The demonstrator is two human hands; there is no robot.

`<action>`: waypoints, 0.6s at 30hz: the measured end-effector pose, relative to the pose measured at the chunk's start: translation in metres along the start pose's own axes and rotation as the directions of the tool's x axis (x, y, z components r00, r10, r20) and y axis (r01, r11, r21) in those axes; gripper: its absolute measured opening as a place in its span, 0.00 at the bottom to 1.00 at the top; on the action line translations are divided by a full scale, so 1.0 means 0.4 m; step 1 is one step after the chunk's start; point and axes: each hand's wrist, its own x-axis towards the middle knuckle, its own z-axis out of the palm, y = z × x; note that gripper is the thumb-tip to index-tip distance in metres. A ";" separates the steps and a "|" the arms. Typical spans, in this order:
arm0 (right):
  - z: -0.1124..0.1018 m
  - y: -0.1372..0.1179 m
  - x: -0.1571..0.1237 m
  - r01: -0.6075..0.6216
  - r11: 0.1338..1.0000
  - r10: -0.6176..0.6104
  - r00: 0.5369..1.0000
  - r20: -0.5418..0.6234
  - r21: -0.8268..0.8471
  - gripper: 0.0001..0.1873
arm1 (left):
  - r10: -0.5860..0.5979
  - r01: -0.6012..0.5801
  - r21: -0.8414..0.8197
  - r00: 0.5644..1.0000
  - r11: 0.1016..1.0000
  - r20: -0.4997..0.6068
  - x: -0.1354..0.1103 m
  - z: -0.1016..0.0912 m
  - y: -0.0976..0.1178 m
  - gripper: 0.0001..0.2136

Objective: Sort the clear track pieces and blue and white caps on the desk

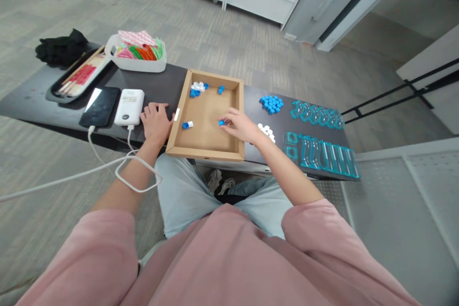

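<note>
R hand (239,125) pinching blue pc (222,123) in cardboard tray (205,153).
L hand (157,123) palm-down on dark table (158,87), btwn white pwr bank (129,107) & tray. Mixed blue/white cluster (198,88) in tray's far L corner; blue pile (271,104), white pile (266,132), clear teal parts (317,114) to R; phone (99,106) to L.

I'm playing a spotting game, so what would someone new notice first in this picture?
Probably the open cardboard box in the middle, where the right hand pinches a small blue piece. Next might be the bright blue pile on the table, right of the box, and the white bin of colourful things at the back left.
</note>
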 end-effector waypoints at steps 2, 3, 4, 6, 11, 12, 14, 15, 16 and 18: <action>-0.059 0.043 -0.072 -0.033 0.999 0.032 0.997 -0.067 -0.016 0.13 | -0.001 0.001 0.000 1.000 1.000 0.011 0.000 -0.003 0.000 0.26; -0.089 0.070 -0.109 -0.066 0.997 0.062 0.992 -0.107 -0.042 0.14 | -0.001 0.001 0.001 1.000 1.000 0.021 0.000 -0.004 0.000 0.27; -0.119 0.098 -0.144 -0.113 0.991 0.101 0.984 -0.150 -0.073 0.14 | 0.002 -0.002 0.004 1.000 1.000 0.030 0.001 -0.004 -0.001 0.27; -0.174 0.161 -0.208 -0.239 0.962 0.205 0.952 -0.227 -0.132 0.15 | 0.010 -0.011 0.014 0.999 1.000 0.038 0.003 -0.004 -0.003 0.28; -0.269 0.300 -0.308 -0.543 0.810 0.470 0.827 -0.308 -0.222 0.11 | -0.004 0.002 0.052 1.000 0.999 0.027 0.006 0.002 -0.006 0.27; -0.279 0.321 -0.317 -0.583 0.778 0.508 0.802 -0.313 -0.235 0.11 | -0.008 0.007 0.057 1.000 0.998 0.027 0.006 0.003 -0.006 0.27; -0.292 0.357 -0.326 -0.642 0.723 0.560 0.761 -0.326 -0.255 0.11 | -0.012 0.011 0.068 1.000 0.998 0.027 0.008 0.007 -0.009 0.28; -0.295 0.372 -0.327 -0.658 0.705 0.575 0.748 -0.330 -0.265 0.12 | -0.013 0.011 0.073 1.000 0.997 0.027 0.009 0.009 -0.010 0.28; -0.297 0.386 -0.326 -0.668 0.692 0.583 0.740 -0.334 -0.274 0.13 | -0.014 0.012 0.078 1.000 0.997 0.026 0.011 0.011 -0.012 0.29; -0.298 0.411 -0.319 -0.673 0.682 0.584 0.737 -0.341 -0.287 0.15 | -0.015 0.014 0.085 1.000 0.996 0.019 0.014 0.015 -0.017 0.29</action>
